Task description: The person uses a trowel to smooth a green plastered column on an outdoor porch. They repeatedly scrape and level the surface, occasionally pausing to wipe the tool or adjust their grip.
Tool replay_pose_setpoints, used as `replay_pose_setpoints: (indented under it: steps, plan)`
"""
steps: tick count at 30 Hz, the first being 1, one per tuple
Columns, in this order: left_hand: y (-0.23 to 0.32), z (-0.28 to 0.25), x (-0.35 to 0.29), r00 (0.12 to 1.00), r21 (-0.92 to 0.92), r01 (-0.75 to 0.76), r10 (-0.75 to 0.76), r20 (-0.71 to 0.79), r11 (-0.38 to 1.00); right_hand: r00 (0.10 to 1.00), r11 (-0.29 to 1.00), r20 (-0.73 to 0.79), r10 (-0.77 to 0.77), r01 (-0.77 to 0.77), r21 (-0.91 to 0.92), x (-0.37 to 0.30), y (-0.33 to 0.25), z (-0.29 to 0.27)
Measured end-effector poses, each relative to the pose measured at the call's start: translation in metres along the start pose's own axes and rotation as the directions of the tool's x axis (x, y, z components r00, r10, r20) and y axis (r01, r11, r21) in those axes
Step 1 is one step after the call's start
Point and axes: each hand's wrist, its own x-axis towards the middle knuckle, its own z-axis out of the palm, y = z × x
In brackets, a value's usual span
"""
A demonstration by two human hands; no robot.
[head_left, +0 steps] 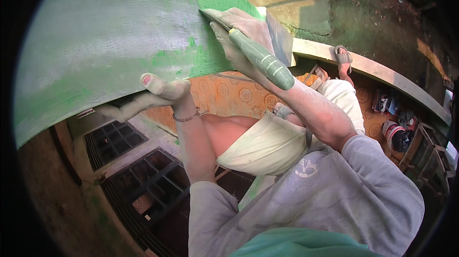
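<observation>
My right hand (246,30) is closed round a putty knife (263,58) with a green, white-lined handle and a yellow collar. Its blade points up and left and meets a broad curved panel (119,22) coated in pale grey over green. Below the panel's lower edge is my left hand (158,92), palm up. Its thumb stands up in front of the panel, apart from the fingers, which stretch left beneath the edge. Part of those fingers lies in shadow, and I make out nothing held there. Pale dust coats both hands.
Dark-framed windows (148,180) lie at lower left. Orange patterned tiles (229,89) show beyond my legs in pale shorts (263,147). My sandalled foot (343,58) rests on a pale ledge (382,68) at right. Several bags and containers (397,132) stand near a wooden frame (430,152).
</observation>
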Motion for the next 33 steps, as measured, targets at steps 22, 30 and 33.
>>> replay_pose_setpoints:
  steps: [22, 30, 33]
  plan:
    - [-0.002, 0.0, -0.005, 0.999, -0.165, 0.015, -0.02, -0.028, 0.986, 0.996, 0.994, -0.04, -0.082, 0.079, -0.075, -0.024, 0.002, 0.014]
    - [-0.002, -0.004, 0.001, 1.0, -0.055, -0.012, 0.012, -0.012, 0.998, 0.992, 0.993, -0.07, -0.1, 0.096, -0.067, -0.017, 0.011, 0.015]
    - [0.002, -0.002, -0.002, 0.995, -0.036, 0.077, -0.079, -0.068, 0.996, 0.99, 0.991, -0.095, -0.106, 0.097, -0.096, 0.026, 0.027, 0.01]
